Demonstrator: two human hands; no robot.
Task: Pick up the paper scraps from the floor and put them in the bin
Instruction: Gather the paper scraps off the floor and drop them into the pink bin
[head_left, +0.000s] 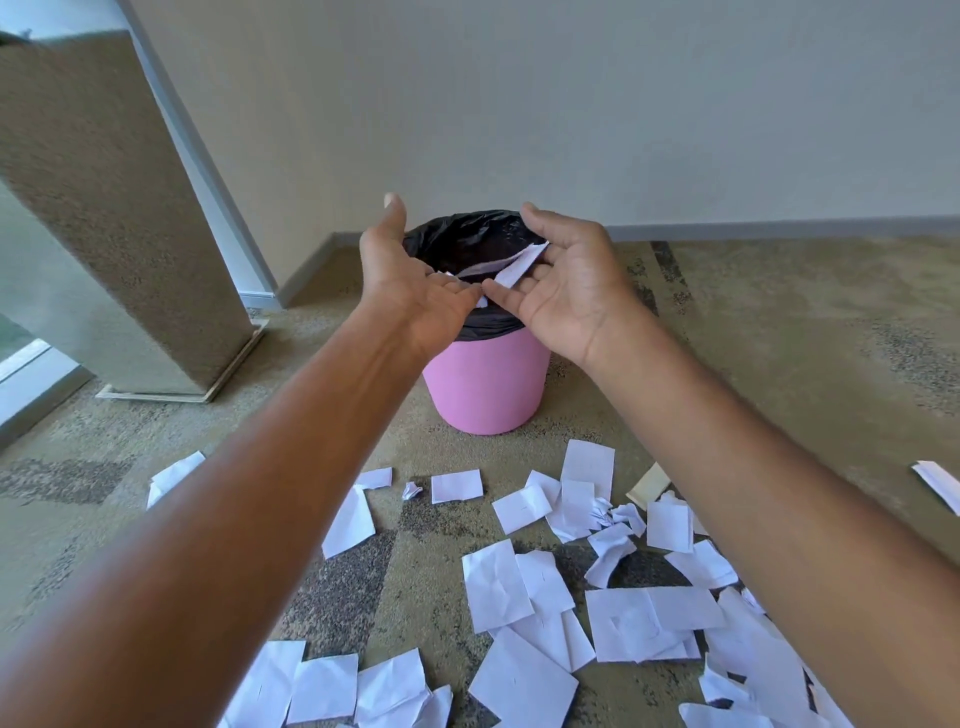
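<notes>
A pink bin (488, 387) with a black liner (467, 236) stands on the carpet ahead of me. Both my hands are over its mouth, palms up. My left hand (410, 280) is spread open with the thumb up. My right hand (566, 291) is also spread, and a white paper scrap (519, 267) lies across its fingertips, tilted toward the inside of the bin. More white paper shows between the two hands, just inside the liner. Several white paper scraps (519, 587) litter the floor in front of the bin.
A tall carpeted column (119, 208) on a flat base stands to the left, beside a window frame. A plain wall with a grey skirting board (779, 228) runs behind the bin. A lone scrap (940, 486) lies far right; a beige card piece (649, 483) sits among the scraps.
</notes>
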